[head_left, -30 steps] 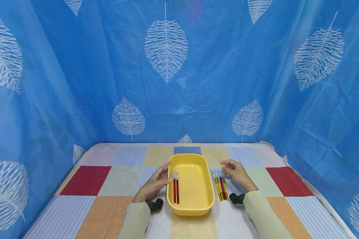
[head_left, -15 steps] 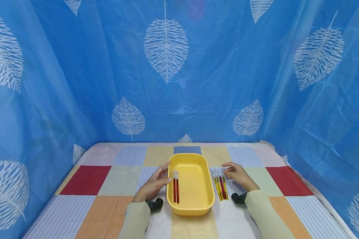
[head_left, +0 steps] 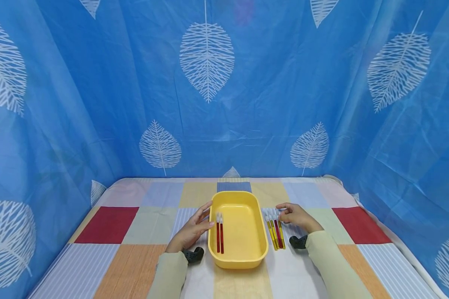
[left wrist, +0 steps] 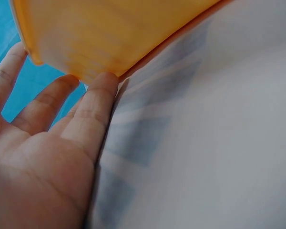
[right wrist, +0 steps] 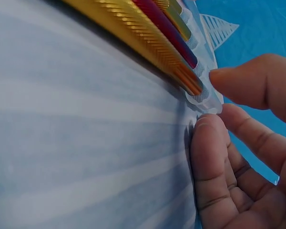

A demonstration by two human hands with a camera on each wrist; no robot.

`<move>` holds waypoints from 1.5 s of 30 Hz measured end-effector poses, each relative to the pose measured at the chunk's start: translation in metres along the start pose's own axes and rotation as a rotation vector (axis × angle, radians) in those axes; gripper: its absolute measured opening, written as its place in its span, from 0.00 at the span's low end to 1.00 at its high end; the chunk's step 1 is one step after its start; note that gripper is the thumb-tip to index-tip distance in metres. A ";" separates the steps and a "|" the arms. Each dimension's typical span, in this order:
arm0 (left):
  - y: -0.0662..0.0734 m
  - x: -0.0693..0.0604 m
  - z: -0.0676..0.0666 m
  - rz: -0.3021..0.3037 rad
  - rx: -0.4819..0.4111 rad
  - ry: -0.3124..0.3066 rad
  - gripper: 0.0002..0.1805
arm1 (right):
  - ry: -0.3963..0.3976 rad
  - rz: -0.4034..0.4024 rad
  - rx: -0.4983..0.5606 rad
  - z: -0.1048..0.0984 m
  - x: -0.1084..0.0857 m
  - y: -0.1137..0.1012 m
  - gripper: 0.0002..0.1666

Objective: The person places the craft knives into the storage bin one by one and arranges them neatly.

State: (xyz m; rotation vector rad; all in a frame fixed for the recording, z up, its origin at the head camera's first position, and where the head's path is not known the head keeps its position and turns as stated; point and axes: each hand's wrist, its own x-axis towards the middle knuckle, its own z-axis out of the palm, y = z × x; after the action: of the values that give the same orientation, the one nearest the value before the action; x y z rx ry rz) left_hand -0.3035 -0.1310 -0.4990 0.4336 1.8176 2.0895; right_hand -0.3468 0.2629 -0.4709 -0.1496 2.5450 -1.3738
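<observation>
Looks partway: 2 red pens (head_left: 222, 238) (pen-like, anyway) lie in the yellow tray (head_left: 240, 264), side by side just in from its L rim, capped ends toward the far end. Outside, just past the R rim, a 2nd bunch lies on the tabletop (head_left: 142, 270), approx 4 pcs: 3 gold pens (right wrist: 148, 43) & 1 more red pen (right wrist: 171, 33), by my count; none of that lot is in the tray, so that's prob. what's left. Tray sits approx midway btwn the tabletop's L & R edges, far end short of the far edge. LH (head_left: 190, 233) is open, fingers spread vs. the tray's L side, not wrapped round anything. RH (head_left: 297, 216) is at the bunch's capped ends, digits bent abt the clear cap (right wrist: 205, 102) of the nearest gold pen; can't tell if it's actually pinched. Materials: tray = smooth, semi-glossy, prob. plastic, oblong w/ rounded corners & raised rim. Gold barrels shiny, metallic-looking, w/ fine ridged texture; red one smoother, though a bit blurry. Caps see-thru. Tabletop's under a patchwork-print cloth, incl. stripes & solid squares; blue leaf-print curtain (head_left: 224, 141) hangs behind, w/ soft folds.
</observation>
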 end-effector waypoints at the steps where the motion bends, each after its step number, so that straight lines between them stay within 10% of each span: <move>1: 0.000 0.000 0.000 -0.001 0.001 0.000 0.48 | -0.003 0.000 0.003 0.000 0.000 0.000 0.32; 45: 0.000 -0.001 0.002 0.003 0.000 -0.004 0.48 | 0.034 -0.035 0.165 -0.005 -0.009 0.001 0.34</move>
State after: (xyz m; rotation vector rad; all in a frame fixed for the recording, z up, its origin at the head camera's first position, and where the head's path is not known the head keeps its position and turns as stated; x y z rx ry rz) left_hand -0.3014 -0.1294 -0.4990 0.4408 1.8153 2.0890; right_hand -0.3390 0.2689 -0.4674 -0.1428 2.4526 -1.6052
